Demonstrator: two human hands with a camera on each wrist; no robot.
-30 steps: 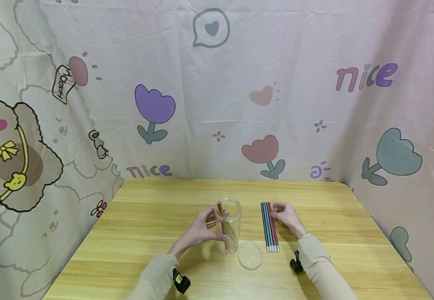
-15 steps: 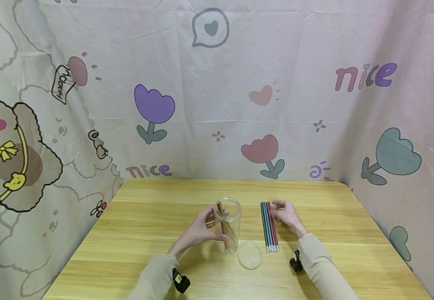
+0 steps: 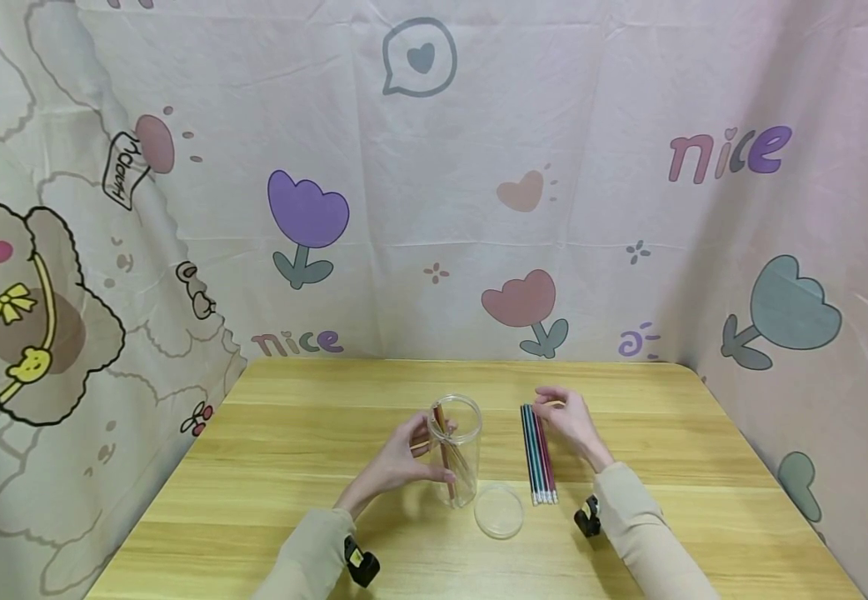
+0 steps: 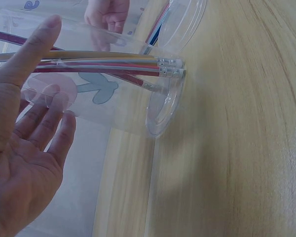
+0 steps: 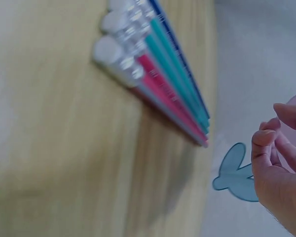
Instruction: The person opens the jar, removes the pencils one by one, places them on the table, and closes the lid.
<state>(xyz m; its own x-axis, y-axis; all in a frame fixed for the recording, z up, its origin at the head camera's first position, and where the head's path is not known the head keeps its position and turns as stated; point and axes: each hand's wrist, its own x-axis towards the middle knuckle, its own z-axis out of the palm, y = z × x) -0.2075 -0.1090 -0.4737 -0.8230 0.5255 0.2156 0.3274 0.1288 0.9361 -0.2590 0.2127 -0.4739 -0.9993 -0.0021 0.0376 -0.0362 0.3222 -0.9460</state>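
Observation:
My left hand (image 3: 398, 460) holds a clear plastic jar (image 3: 467, 479) upright on the table, its thumb on the near side and fingers behind. Several pencils (image 4: 113, 57) lean inside the jar, their eraser ends at the bottom; the left wrist view shows red and yellow ones. To the right, a row of pencils (image 3: 540, 467) in dark blue, teal and red lies side by side, erasers toward me. My right hand (image 3: 567, 418) hovers just above their far ends with loosely bent fingers. In the right wrist view, it stands apart from the pencils and holds nothing.
A round clear lid (image 3: 500, 537) lies between the jar and the pencil row, close to the jar's base. The wooden table (image 3: 291, 433) ends at a printed cloth (image 3: 419, 208) behind and at both sides. Each wrist carries a small black camera (image 3: 361, 562).
My right hand has risen slightly and moved away from me and a little left, to the far ends of the pencil row. The left hand and jar have stayed in place.

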